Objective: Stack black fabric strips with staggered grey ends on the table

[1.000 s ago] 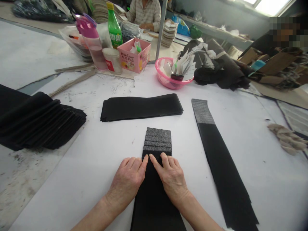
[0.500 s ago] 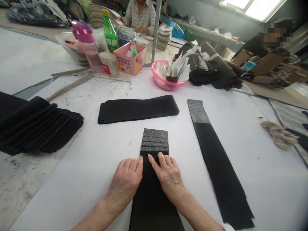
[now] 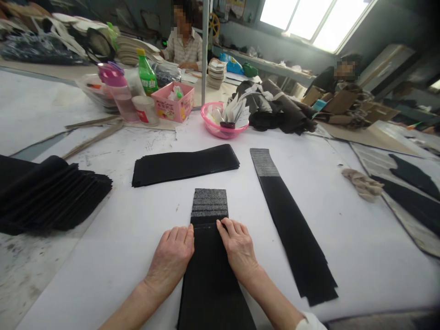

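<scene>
A stack of long black strips (image 3: pixel 209 266) lies lengthwise in front of me, its far ends stepped and showing grey bands. My left hand (image 3: pixel 172 254) rests flat on the stack's left edge with fingers together and stretched out. My right hand (image 3: pixel 237 245) lies flat on the right edge, fingertips at the end of the top strip. Neither hand grips anything. A second long pile of black strips (image 3: pixel 292 229) with a grey end lies to the right. A crosswise pile of black strips (image 3: pixel 184 164) lies beyond.
A fanned heap of black pieces (image 3: pixel 48 192) fills the left. At the back stand a pink box (image 3: pixel 172 104), a pink bowl (image 3: pixel 220 128), a green bottle (image 3: pixel 147 73) and cups. A beige rag (image 3: pixel 362 183) lies right. Two other people sit behind.
My hands have slid apart and back toward me along the stack's edges. The camera has tilted up, showing more of the room.
</scene>
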A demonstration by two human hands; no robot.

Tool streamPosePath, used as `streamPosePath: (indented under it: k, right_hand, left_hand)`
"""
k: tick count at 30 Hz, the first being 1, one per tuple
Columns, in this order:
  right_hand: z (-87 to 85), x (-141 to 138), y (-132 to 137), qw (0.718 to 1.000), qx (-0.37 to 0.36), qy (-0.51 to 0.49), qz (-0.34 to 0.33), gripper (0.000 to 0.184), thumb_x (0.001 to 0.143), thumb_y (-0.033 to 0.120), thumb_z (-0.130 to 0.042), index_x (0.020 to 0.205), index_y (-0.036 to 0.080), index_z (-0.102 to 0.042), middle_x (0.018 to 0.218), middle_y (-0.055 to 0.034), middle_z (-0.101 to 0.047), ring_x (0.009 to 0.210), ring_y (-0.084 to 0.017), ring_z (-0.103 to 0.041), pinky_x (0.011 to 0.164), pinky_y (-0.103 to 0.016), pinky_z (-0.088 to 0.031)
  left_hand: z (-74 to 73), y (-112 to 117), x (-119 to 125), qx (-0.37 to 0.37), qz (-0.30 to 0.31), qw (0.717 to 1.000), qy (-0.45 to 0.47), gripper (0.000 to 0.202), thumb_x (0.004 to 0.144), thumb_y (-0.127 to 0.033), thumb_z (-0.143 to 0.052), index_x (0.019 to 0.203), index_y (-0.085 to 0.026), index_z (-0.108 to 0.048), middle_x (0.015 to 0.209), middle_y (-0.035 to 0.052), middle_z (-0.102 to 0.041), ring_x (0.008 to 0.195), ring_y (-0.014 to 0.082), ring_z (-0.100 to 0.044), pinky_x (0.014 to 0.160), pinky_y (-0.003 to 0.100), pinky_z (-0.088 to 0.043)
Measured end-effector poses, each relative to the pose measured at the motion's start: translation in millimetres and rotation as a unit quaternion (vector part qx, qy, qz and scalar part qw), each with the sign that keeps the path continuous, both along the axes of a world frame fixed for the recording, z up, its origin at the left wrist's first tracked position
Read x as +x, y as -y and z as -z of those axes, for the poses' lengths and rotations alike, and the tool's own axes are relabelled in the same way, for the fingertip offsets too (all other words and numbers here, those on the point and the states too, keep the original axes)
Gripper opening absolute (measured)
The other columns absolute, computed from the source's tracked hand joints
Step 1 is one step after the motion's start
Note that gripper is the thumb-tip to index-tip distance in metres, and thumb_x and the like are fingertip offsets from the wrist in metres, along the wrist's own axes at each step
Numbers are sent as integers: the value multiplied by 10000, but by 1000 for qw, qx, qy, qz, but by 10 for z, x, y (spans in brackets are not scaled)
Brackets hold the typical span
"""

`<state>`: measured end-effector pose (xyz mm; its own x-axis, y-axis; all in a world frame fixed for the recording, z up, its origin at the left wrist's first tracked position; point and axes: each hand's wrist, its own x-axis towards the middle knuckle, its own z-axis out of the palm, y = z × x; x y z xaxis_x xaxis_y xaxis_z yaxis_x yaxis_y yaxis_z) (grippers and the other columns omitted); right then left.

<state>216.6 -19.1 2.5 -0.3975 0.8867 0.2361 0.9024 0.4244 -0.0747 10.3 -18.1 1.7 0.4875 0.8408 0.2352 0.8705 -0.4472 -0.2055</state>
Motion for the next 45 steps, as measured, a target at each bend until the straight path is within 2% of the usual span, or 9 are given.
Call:
streamPosePath:
  k: [8,12,15,19,22,28,35,39,45]
  right_hand:
    - [-58,115,78,999,29,8,41,341,904,71,-530,1226,179,-566,1138,-109,-604,1033,-217,-539,818,-344,-465]
    - [-256,184,-13,997,-24,-27,73,235,910,106,-549,1094,229,-628,965,-52,-640,893,-195,-563,743,-310,-457]
    - [-357,110,-153,994,-58,-76,54,160,903,209,-604,1053,244,-648,928,-34,-645,872,-192,-570,752,-304,-459]
    - [-377,-82,-353,988,-127,-90,23,99,829,278,-707,916,239,-676,903,-17,-650,905,-197,-575,782,-308,-433]
    - [-360,-135,-473,979,-175,-102,30,117,764,261,-765,818,228,-667,839,13,-646,817,-169,-588,697,-266,-411]
    - [-397,-86,-528,965,-216,-145,-2,93,754,255,-758,748,236,-667,767,70,-641,690,-94,-579,586,-184,-367]
    - [-711,-19,-327,949,-201,-242,-10,115,771,271,-744,709,219,-663,690,57,-637,647,-101,-558,590,-194,-355]
    - [-896,123,-259,937,-227,-267,-2,238,765,373,-744,637,201,-639,567,59,-572,556,-97,-501,523,-203,-318]
    - [-1044,314,-179,893,-293,-339,-31,119,797,236,-697,696,185,-663,612,44,-605,576,-101,-540,540,-187,-378]
  left_hand:
    - [22,36,-8,26,-5,999,43,248,900,-180,-474,1093,-101,-608,789,71,-559,756,209,-511,702,364,-399]
    - [13,48,0,33,-4,998,61,234,897,-176,-476,1071,-96,-612,791,70,-561,760,205,-511,713,356,-398]
    - [13,49,7,41,-5,997,67,226,894,-169,-478,1060,-95,-611,797,69,-564,763,208,-512,711,355,-395]
    - [-1,54,-6,32,-5,995,91,217,894,-162,-472,1058,-111,-603,802,63,-569,767,205,-516,713,353,-395]
    - [-25,58,-44,-11,-6,988,151,175,904,-190,-474,1023,-143,-594,836,54,-576,812,201,-532,751,348,-412]
    - [-70,-47,-78,-92,-24,929,358,306,914,-337,-505,1183,-200,-556,1034,67,-581,966,211,-545,849,364,-451]
    - [-369,-153,19,-267,20,814,515,202,903,-361,-526,850,-211,-650,837,5,-627,807,149,-583,752,264,-443]
    - [-610,-119,24,-297,14,800,521,192,889,-367,-547,838,-217,-657,821,-14,-639,783,137,-584,733,244,-425]
    - [-751,-83,-30,-333,-5,797,503,222,884,-400,-538,846,-219,-660,794,-21,-651,764,139,-581,730,241,-416]
